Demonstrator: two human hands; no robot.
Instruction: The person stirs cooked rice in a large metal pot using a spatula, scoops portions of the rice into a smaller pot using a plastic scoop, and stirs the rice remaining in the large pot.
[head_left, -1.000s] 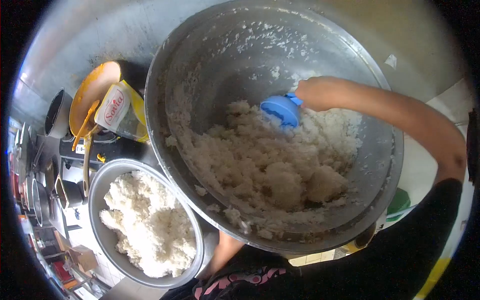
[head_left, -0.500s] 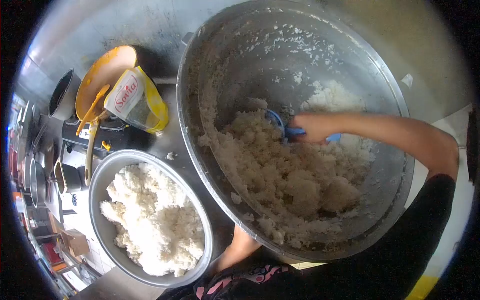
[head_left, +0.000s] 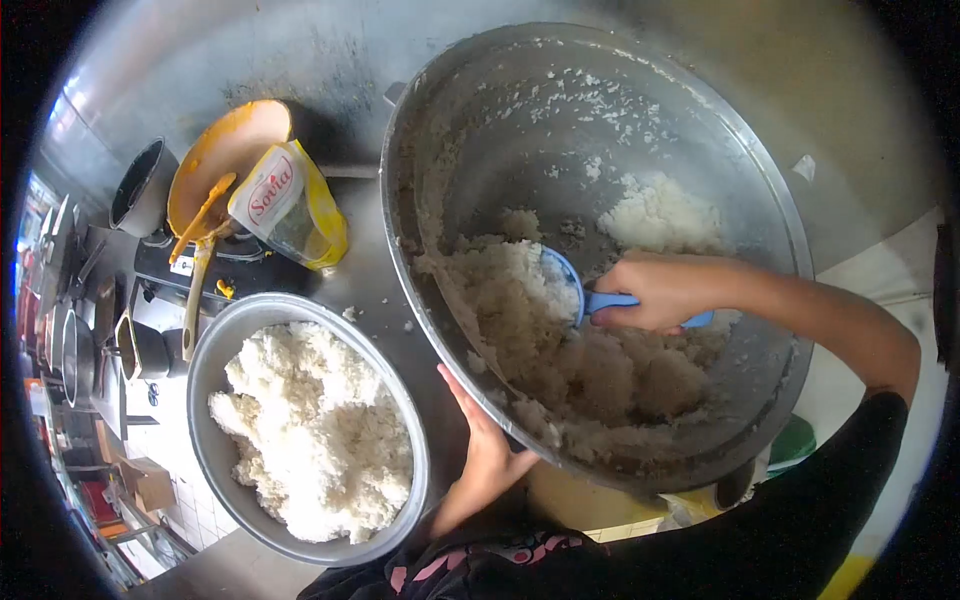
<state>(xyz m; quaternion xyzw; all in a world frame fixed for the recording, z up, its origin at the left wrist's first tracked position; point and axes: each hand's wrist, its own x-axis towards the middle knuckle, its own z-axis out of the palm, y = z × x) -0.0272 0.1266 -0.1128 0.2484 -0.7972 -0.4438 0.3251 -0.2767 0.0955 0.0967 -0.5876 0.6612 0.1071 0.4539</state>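
A large metal pot point(head_left: 440, 345) tilts toward me, with cooked rice point(head_left: 520, 370) lying along its lower wall and another pile farther in. Inside it, my right hand point(head_left: 655, 290) is closed around the handle of a blue rice scoop point(head_left: 605, 301). Rice fills the scoop's bowl. Against the pot's outer side, near the rim, is my left hand point(head_left: 487, 447); its visible fingers are stretched out, and part of the hand is hidden by the pot. To its left stands an oval metal basin point(head_left: 200, 420) heaped with white rice.
Behind the basin, an orange-stained pan point(head_left: 235, 135) with an orange spatula point(head_left: 205, 215) sits by a black stove point(head_left: 160, 262). A Sovia bag point(head_left: 290, 205) leans there. Farther left are a dark pot point(head_left: 140, 185) and more pans. A cardboard box point(head_left: 148, 482) is lower left.
The scoop's bowl has come up out of the rice and now shows a load. The pot sits slightly higher and farther right in view, and more of my left hand shows.
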